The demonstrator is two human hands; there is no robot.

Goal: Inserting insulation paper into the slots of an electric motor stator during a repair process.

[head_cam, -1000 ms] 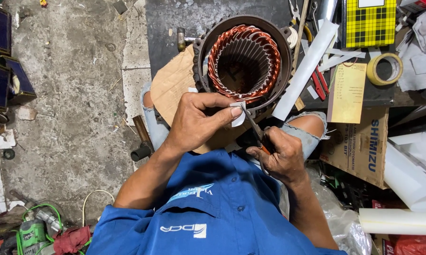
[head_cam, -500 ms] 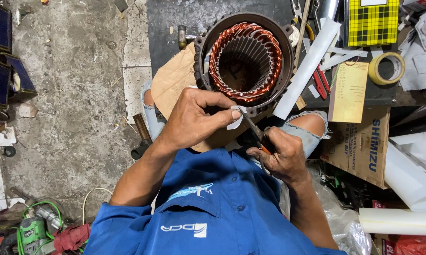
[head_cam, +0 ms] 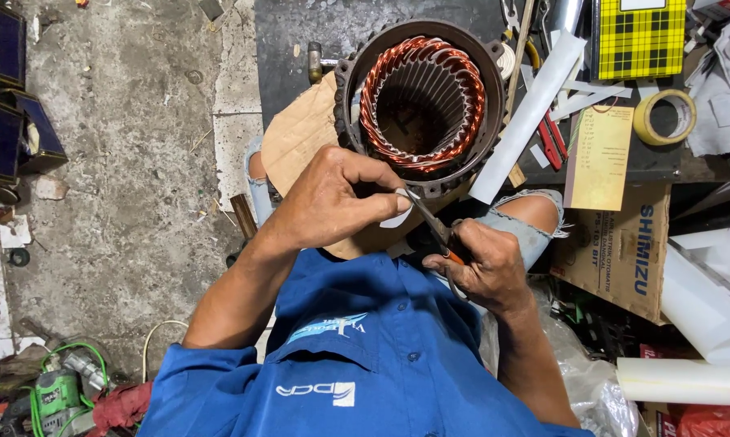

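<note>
A thin white paper slip point(head_cam: 399, 217) is pinched by the left hand point(head_cam: 333, 198); slim metal scissors point(head_cam: 431, 222) are gripped by the right hand point(head_cam: 480, 267) below the ribbed copper-wound stator point(head_cam: 422, 101).

Paper piece point(head_cam: 399, 217): small, white, thin, pinched between left fingers point(head_cam: 381, 198), lower edge curved. Scissors point(head_cam: 431, 220): slim metal blades, orange-tinted handle, gripped in right fingers point(head_cam: 462, 255), tips angled up-left, touching the paper just beside the left fingertips.

Stained grey concrete floor point(head_cam: 130, 162), cluttered dark workbench point(head_cam: 300, 40) beside it.
</note>
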